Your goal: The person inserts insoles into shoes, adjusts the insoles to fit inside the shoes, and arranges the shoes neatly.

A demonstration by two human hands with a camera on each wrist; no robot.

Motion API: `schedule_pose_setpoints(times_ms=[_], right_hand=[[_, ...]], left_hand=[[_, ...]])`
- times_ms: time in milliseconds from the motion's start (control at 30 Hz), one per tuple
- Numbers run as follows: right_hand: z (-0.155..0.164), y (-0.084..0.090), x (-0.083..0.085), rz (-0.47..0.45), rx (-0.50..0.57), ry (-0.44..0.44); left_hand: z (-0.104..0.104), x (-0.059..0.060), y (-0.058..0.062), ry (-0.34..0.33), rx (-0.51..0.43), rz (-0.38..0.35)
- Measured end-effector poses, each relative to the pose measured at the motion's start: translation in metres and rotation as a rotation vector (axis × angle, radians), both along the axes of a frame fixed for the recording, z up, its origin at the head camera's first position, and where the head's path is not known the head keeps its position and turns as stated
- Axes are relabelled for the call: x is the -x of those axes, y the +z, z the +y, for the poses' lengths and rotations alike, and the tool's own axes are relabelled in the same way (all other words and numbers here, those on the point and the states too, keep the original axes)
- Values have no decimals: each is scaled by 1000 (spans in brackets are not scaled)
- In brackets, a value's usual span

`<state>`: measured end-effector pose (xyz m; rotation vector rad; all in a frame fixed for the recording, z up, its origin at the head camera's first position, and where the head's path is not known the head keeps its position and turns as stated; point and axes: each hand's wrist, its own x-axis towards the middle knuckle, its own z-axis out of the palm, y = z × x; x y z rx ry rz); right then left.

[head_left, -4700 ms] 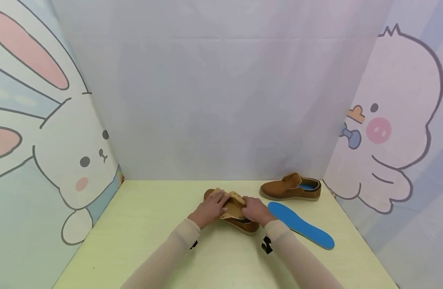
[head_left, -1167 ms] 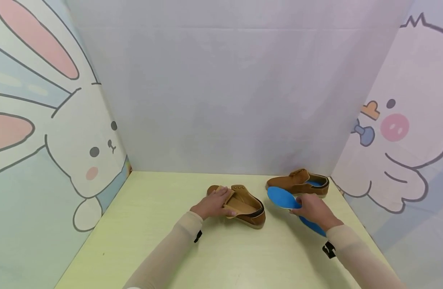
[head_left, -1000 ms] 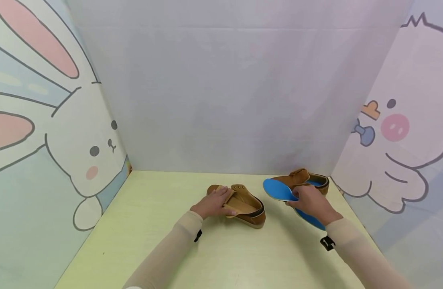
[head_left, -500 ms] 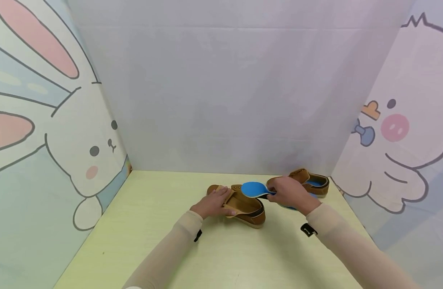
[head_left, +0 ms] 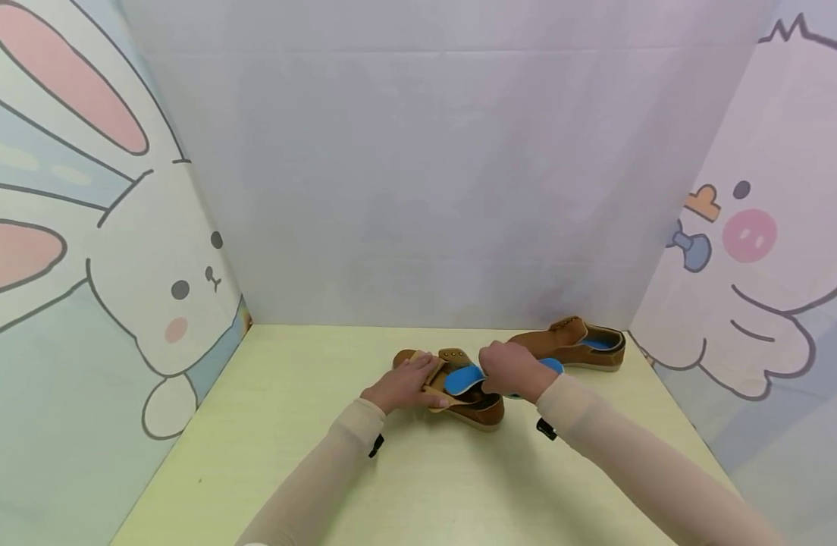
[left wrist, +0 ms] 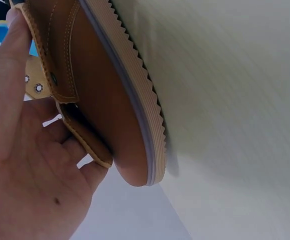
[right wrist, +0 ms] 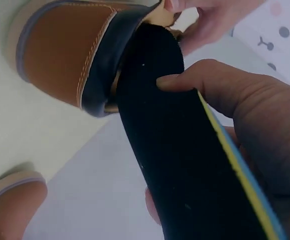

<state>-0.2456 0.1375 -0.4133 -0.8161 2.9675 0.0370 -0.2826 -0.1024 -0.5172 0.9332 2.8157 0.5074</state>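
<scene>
A brown lace-up shoe [head_left: 485, 415] lies on the table, its toe to the far left. My left hand [head_left: 405, 383] rests over its front; in the left wrist view the thumb [left wrist: 17, 37] hooks the eyelet flap and the fingers spread the tongue [left wrist: 87, 142]. Above the shoe's opening, my right hand [head_left: 516, 370] pinches a blue insole [head_left: 463, 379] by its middle. The right wrist view shows its black underside [right wrist: 155, 125], the thumb pressing on it. One rounded end reaches into the opening past the dark heel collar [right wrist: 102, 75].
A matching brown shoe [head_left: 541, 345] stands at the back right with a blue insole [head_left: 598, 344] inside. Pale yellow table [head_left: 309, 394] meets a grey back wall [head_left: 425, 189]. Cartoon-printed side walls flank both sides.
My right hand lets go of the near shoe, lifts the blue insole off the table and carries it left to the shoe's opening. My left hand stays on the shoe.
</scene>
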Motion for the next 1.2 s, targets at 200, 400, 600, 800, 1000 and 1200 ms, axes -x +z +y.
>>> schedule_pose_setpoints(times_ms=[200, 400, 600, 800, 1000, 1200], right_hand=[[-14, -12, 4, 39, -57, -6], [-22, -20, 11, 12, -64, -34], [-29, -30, 19, 31, -75, -32], [-36, -42, 27, 69, -76, -26], [-46, -50, 34, 93, -69, -27], [-54, -56, 31, 150, -93, -43]], left_hand=[[0, -1, -3, 1, -7, -12], [0, -2, -3, 6, 0, -22], [1, -2, -2, 1, -14, -15], [1, 0, -2, -6, -14, -13], [-1, 2, -2, 14, -17, -27], [0, 1, -2, 7, -30, -23]])
